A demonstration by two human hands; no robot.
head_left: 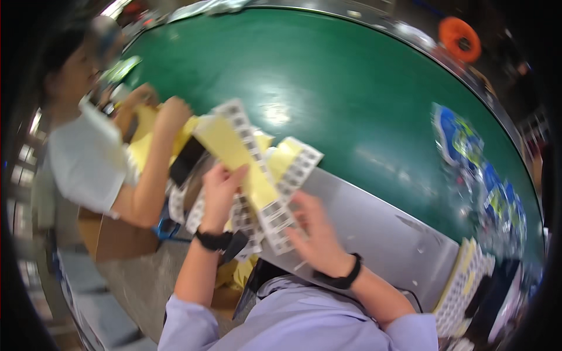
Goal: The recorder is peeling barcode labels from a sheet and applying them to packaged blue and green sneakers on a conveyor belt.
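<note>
Co-worker at far left, white tee, both hands down on yellow backing sheets at the edge of the green conveyor belt; face not described, picture blurred w/ motion.

Next over, left hand, black wristband, fingers curled and pinching a long yellow strip of labels approx. mid-length; strip runs diagonally from upper left to lower right, its lower end w/ black-and-white printed stickers sitting on the grey metal ledge. More sticker sheets fanned just beside and under it. Black flat object lies at the strip's upper left, touching the pile.

Right hand, also wristbanded, fingers spread wide and flat, pressing on or just over the strip's lower end; can't tell if it's actually gripping anything.

Far right: another stack of label sheets on the ledge corner, coloured packets on the belt, well apart from the hands.

Risks, as a judgement: strip is long and floppy, held at one point only, so it could fold and stick to itself, or catch neighbouring sheets and drag them off the ledge. Crowded pile near co-worker = mix-ups likely.
</note>
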